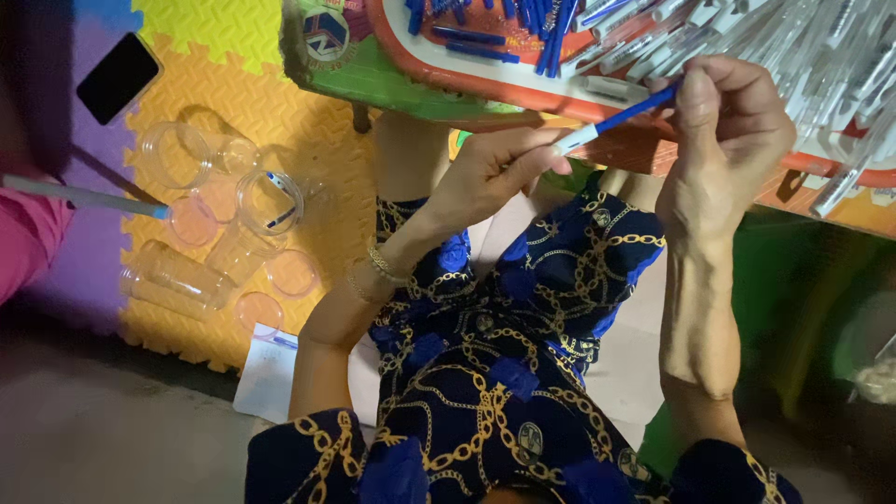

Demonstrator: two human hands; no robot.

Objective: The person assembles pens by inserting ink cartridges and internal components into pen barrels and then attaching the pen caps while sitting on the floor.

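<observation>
Left hand [495, 173] and right hand [728, 131] gripped one blue-white pen [611, 121] below the tabletop [485, 89]; clear plastic jars [219, 224] lay on the yellow foam mat [280, 112].

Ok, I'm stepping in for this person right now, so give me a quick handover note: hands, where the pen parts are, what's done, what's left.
Left hand: pinching the white end of a blue pen part.
Right hand: gripping its blue end; both hands hold it just below the tray.
Tray: holds blue pen pieces and a heap of clear barrels.
Clear plastic jars lie on the foam mat, mostly empty.
Done: one piece in hand. Left: the piles look largely unassembled.
</observation>
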